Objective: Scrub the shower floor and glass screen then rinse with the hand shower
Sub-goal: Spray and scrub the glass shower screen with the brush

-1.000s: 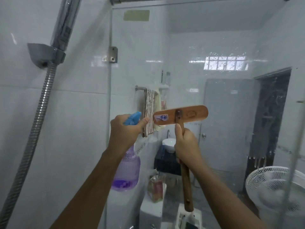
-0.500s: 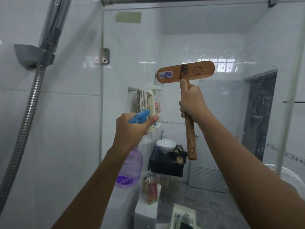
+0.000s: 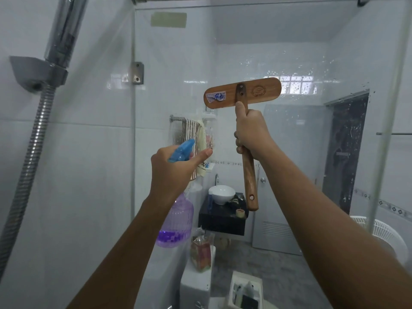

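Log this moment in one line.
stage: glass screen | left hand: holds spray bottle | right hand: grips brush by handle, head up | hand shower: in wall holder

White tiled walls (image 3: 89,175); black vanity (image 3: 223,223) bearing white basin (image 3: 223,193); grey floor (image 3: 278,270); white fan (image 3: 388,233).

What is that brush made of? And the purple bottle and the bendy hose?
Brush looks like varnished wood, brown with grain showing. Spray bottle: probably see-through purple plastic, liquid visible inside. Shower hose: likely shiny metal, silvery and ribbed.
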